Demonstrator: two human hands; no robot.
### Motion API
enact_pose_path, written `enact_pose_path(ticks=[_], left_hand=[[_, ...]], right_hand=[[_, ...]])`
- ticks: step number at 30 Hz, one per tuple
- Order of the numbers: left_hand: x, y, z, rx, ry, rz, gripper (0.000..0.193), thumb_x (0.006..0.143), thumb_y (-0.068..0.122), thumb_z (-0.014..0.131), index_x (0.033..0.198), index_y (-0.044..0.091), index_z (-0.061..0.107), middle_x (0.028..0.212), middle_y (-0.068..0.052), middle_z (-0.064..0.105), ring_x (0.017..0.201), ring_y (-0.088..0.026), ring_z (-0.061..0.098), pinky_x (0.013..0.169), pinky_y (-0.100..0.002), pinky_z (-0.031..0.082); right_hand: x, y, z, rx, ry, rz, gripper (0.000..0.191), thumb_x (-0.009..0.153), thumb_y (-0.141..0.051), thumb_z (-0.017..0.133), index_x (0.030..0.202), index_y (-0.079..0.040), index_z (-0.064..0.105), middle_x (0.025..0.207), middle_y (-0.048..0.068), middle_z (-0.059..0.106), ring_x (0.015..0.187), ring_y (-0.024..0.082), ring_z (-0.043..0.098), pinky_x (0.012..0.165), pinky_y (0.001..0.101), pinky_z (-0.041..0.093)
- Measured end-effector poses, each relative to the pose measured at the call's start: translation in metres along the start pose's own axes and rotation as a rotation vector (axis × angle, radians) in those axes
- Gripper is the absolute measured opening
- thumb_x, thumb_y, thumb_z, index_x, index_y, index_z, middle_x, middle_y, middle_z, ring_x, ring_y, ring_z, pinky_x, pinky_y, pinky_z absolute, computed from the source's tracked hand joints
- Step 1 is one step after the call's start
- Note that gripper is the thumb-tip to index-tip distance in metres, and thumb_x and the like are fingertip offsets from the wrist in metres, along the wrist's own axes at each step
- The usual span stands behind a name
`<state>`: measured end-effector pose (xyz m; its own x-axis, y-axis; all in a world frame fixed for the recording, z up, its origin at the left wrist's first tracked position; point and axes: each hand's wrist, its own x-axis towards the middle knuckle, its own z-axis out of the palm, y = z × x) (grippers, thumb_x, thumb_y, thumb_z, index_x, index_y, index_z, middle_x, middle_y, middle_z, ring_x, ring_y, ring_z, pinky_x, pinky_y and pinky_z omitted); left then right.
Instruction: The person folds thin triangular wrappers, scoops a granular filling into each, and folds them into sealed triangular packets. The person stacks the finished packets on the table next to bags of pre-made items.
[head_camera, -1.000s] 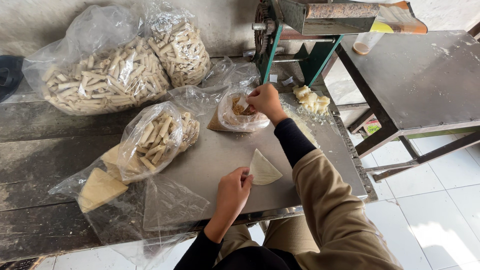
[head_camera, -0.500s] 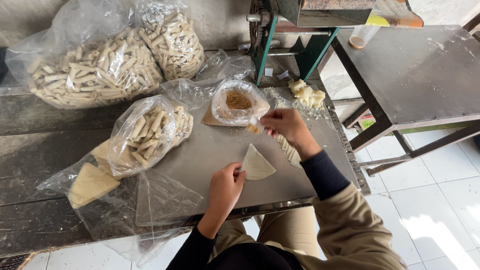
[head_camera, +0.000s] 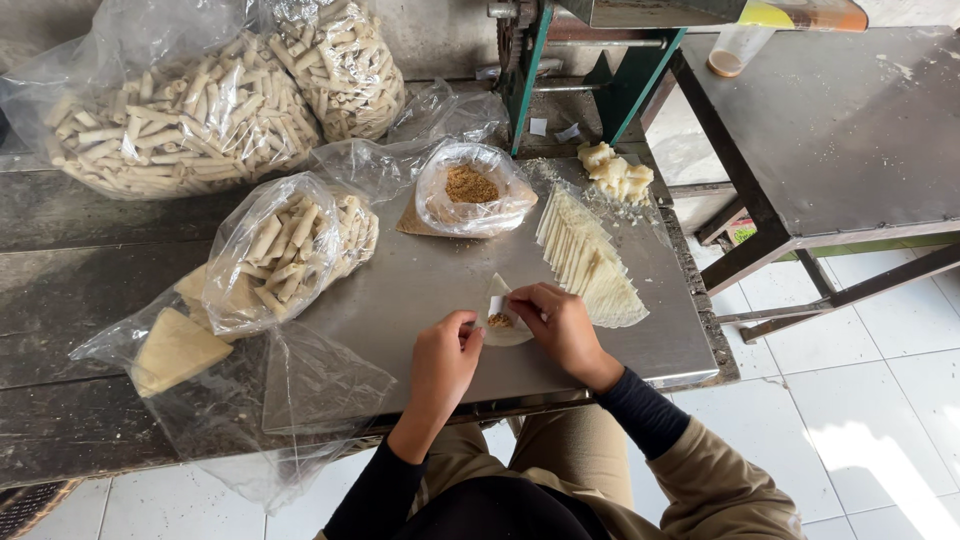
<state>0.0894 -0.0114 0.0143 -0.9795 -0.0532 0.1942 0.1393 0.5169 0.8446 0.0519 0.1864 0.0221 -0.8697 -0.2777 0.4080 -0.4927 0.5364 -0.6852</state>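
A pale triangular dough wrapper (head_camera: 497, 298) lies on the metal table (head_camera: 420, 290) with a small heap of brown filling (head_camera: 499, 320) on it. My right hand (head_camera: 560, 325) pinches the wrapper's edge beside the filling. My left hand (head_camera: 445, 360) touches the wrapper's left edge with its fingertips. An open plastic bag of brown filling (head_camera: 472, 186) stands just beyond. A fanned row of cut wrappers (head_camera: 585, 260) lies right of my hands.
Clear bags of rolled pastry sticks sit at the back left (head_camera: 180, 110), back centre (head_camera: 345, 60) and mid-left (head_camera: 290, 245). Triangular wrappers (head_camera: 175, 345) in plastic lie at the left. Dough scraps (head_camera: 615, 170), a green-framed machine (head_camera: 600, 60) and a second metal table (head_camera: 840, 120) are on the right.
My right hand came back from the filling bag to the wrapper and set filling on it. My left hand stays at the wrapper. The head camera moved closer.
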Motion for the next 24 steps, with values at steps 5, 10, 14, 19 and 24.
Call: enact_pose_path(ticks=[5,10,14,19,24], left_hand=[[0.0,0.003,0.001,0.011,-0.012,-0.001,0.022,0.087,0.013,0.075,0.105,0.001,0.072,0.078,-0.013,0.076,0.067,-0.024,0.076,0.061,-0.034,0.058],[-0.001,0.002,0.003,0.016,-0.012,0.016,0.023,0.087,0.012,0.075,0.106,0.001,0.072,0.081,-0.013,0.077,0.068,-0.023,0.075,0.062,-0.034,0.058],[0.0,0.002,0.003,0.004,0.015,0.113,0.024,0.088,0.012,0.073,0.108,0.001,0.07,0.09,-0.015,0.076,0.074,-0.024,0.075,0.065,-0.035,0.059],[-0.005,0.007,0.007,0.02,0.04,0.177,0.018,0.098,0.01,0.063,0.112,0.003,0.07,0.097,-0.016,0.075,0.084,-0.032,0.073,0.071,-0.041,0.057],[-0.005,0.008,0.01,-0.003,0.028,0.211,0.021,0.092,0.009,0.064,0.112,0.004,0.07,0.096,-0.015,0.075,0.082,-0.034,0.072,0.07,-0.042,0.056]], right_hand=[[-0.011,-0.006,-0.014,-0.211,0.018,-0.275,0.023,0.091,-0.004,0.07,0.114,-0.006,0.07,0.101,0.01,0.073,0.085,0.029,0.073,0.072,0.0362,0.059],[-0.021,0.001,-0.026,-0.333,0.003,-0.368,0.027,0.089,-0.003,0.068,0.117,-0.005,0.07,0.101,0.009,0.073,0.085,0.027,0.073,0.073,0.0366,0.06],[0.004,0.013,-0.026,-0.221,0.135,-0.205,0.013,0.094,-0.005,0.071,0.107,-0.005,0.071,0.096,0.008,0.076,0.075,0.018,0.074,0.063,0.0296,0.059],[0.095,0.011,-0.018,0.171,0.373,0.137,0.017,0.098,-0.016,0.078,0.1,-0.002,0.068,0.084,0.006,0.074,0.069,0.009,0.07,0.062,0.0224,0.057],[0.117,-0.011,-0.015,0.025,0.257,-0.02,0.023,0.094,-0.014,0.079,0.115,-0.004,0.074,0.105,0.008,0.064,0.075,0.012,0.062,0.064,0.0261,0.052]])
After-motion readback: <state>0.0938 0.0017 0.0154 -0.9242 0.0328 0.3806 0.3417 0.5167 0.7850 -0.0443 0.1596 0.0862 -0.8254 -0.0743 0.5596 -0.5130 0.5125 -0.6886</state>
